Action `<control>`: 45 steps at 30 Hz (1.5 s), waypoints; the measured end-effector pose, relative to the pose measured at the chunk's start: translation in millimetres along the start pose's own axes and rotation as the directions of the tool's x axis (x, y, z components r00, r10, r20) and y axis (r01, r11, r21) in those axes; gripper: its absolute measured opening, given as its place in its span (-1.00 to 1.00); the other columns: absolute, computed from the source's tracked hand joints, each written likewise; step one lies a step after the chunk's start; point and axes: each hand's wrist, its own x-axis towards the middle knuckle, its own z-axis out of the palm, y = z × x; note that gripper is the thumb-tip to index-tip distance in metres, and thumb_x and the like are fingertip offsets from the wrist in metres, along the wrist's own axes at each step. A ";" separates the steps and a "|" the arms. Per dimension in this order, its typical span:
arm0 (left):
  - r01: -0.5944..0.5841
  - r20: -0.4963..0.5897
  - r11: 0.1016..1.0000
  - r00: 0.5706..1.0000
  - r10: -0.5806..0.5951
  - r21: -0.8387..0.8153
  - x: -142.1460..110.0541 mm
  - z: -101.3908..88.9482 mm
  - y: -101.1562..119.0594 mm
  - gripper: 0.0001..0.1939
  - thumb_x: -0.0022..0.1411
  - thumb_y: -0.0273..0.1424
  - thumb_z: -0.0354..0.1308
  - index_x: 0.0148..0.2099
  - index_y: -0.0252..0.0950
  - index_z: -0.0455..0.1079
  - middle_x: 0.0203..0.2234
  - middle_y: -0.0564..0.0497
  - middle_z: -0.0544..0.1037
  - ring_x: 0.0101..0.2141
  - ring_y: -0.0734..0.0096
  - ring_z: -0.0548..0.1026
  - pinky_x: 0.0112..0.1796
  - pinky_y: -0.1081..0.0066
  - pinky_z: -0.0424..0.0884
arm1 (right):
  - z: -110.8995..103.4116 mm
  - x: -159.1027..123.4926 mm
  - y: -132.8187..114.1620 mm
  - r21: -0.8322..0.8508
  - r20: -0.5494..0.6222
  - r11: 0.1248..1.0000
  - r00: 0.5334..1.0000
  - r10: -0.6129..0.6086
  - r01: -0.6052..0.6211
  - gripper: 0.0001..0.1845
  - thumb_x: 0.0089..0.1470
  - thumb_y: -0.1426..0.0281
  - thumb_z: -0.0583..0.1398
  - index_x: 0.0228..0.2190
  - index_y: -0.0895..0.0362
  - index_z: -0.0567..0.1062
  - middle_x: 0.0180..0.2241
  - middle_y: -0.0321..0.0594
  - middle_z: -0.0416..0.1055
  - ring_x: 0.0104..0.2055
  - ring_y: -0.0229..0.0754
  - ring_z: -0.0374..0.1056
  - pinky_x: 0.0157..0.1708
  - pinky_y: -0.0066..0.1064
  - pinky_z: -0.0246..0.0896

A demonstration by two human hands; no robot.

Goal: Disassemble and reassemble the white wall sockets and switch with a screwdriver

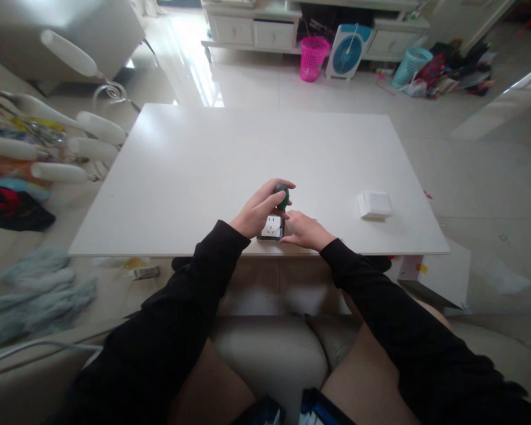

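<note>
A wall socket (pixel 271 226) with a white face and dark edges lies on the table close to its near edge, its slots facing up. My left hand (pixel 261 208) is closed round the dark green handle of a screwdriver (pixel 282 196), held upright above the socket's upper right corner. Its shaft and tip are mostly hidden by my fingers. My right hand (pixel 306 229) grips the socket's right side, thumb at the lower corner and fingers by the screwdriver's lower end.
On the white table (pixel 230 141), a small stack of white square pieces (pixel 376 205) sits to the right. A lamp with white shades (pixel 101 127) stands by the left edge. Beyond the table are a pink basket (pixel 313 59) and a blue fan (pixel 348 52).
</note>
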 end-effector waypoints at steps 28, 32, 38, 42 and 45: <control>-0.076 -0.024 0.987 0.997 0.080 0.140 -2.6 -1.4 -1.4 -0.73 0.31 -0.22 0.19 -0.05 -0.25 0.28 -0.37 0.10 0.42 -0.47 0.55 0.42 -0.52 0.55 0.42 | 2.5 0.3 1.5 -0.010 -0.017 1.000 1.000 0.012 -0.012 -0.45 0.04 0.24 0.44 -0.02 0.22 0.45 0.02 0.09 0.46 0.09 0.13 0.41 0.04 -0.13 0.36; -0.081 -0.068 0.987 0.994 0.091 0.142 -2.1 -5.0 3.8 -0.76 0.39 -0.20 0.10 -0.10 -0.28 0.35 -0.40 0.07 0.42 -0.49 0.54 0.44 -0.53 0.53 0.44 | 3.3 1.1 4.1 -0.028 -0.011 1.000 1.000 -0.016 0.015 -0.42 0.03 0.20 0.45 -0.01 0.21 0.45 0.00 0.06 0.47 0.09 0.11 0.39 0.06 -0.14 0.35; -0.188 -0.375 0.914 0.868 0.327 0.360 1.6 -15.6 8.5 -0.69 0.48 -0.10 0.00 -0.20 -0.22 0.32 -0.54 0.13 0.35 -0.56 0.54 0.36 -0.56 0.54 0.29 | 0.9 2.7 2.5 -0.026 -0.097 0.999 0.995 -0.026 0.024 -0.60 0.13 0.33 0.39 -0.05 0.22 0.47 -0.02 0.00 0.43 0.07 0.05 0.33 0.10 -0.16 0.30; -0.077 -0.313 0.772 0.885 0.344 0.631 -2.4 -23.5 18.9 -0.67 0.44 -0.17 0.06 -0.35 -0.23 0.30 -0.59 0.12 0.33 -0.52 0.48 0.33 -0.44 0.45 0.30 | 0.3 3.6 -4.7 -0.029 -0.111 0.999 0.994 -0.022 0.019 -0.92 0.22 0.48 0.26 -0.20 0.20 0.50 -0.09 -0.04 0.40 0.01 -0.01 0.31 0.06 -0.22 0.29; 0.033 -0.097 0.544 0.991 0.088 0.838 -7.8 -24.3 22.0 -0.74 0.33 -0.21 0.16 -0.37 -0.25 0.37 -0.55 0.05 0.44 -0.45 0.38 0.41 -0.35 0.38 0.31 | 4.0 5.8 -6.6 -0.016 -0.108 1.000 0.994 -0.024 0.022 -0.95 0.24 0.52 0.21 -0.25 0.19 0.50 -0.11 -0.06 0.40 0.01 -0.03 0.29 0.06 -0.24 0.27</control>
